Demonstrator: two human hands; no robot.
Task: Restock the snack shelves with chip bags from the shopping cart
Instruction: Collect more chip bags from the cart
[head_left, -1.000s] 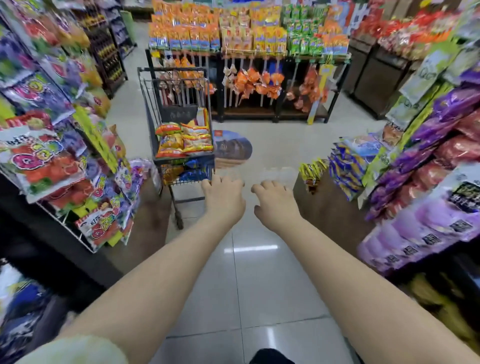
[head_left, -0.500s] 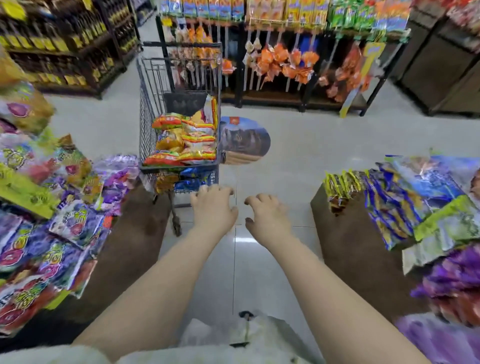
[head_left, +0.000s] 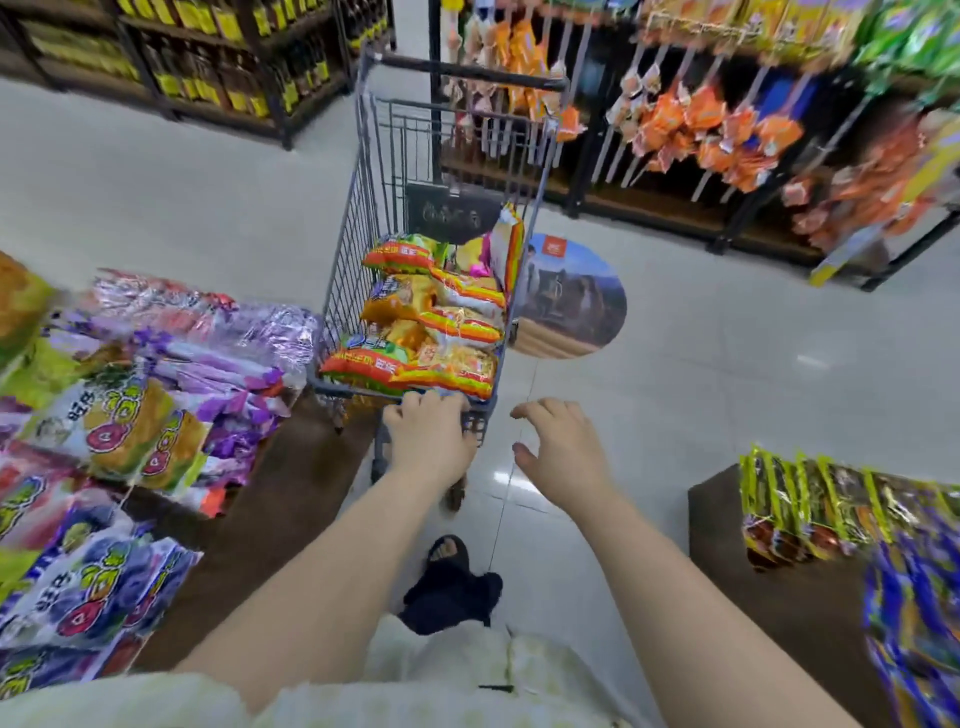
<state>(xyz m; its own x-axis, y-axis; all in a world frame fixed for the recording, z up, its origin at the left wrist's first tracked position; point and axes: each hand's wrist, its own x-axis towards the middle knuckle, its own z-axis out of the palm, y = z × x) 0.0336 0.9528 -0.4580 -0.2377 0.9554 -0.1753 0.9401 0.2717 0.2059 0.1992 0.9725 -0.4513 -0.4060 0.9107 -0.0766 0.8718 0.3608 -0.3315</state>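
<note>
On the left shelf (head_left: 280, 499), purple and multicoloured snack bags (head_left: 223, 358) are already laid out thickly, reaching just beside the near left corner of the shopping cart (head_left: 358, 234). The cart is set in the aisle with its long axis running near to far, its handle (head_left: 467, 70) at the far end and its nose toward the person. The chip bags (head_left: 441, 332) are still piled inside it, so the restocking is judged to be barely begun: no bag from the cart is seen lifted out or carried. Most of the bags are stacked flat, their long axes lying across the cart from left to right, while one at the far right is stood on edge against the wire wall.

The left grip (head_left: 428, 441) is held at the near rim of the cart with fingers bent; whether the rim or the nearest bag is clasped cannot be told. The right grip (head_left: 563, 457) is held above the floor (head_left: 727, 389) just right of the cart, fingers loosely spread, with nothing in it. Further right, the near right shelf (head_left: 727, 561) is partly filled with yellow-edged packets (head_left: 810, 509).
</note>
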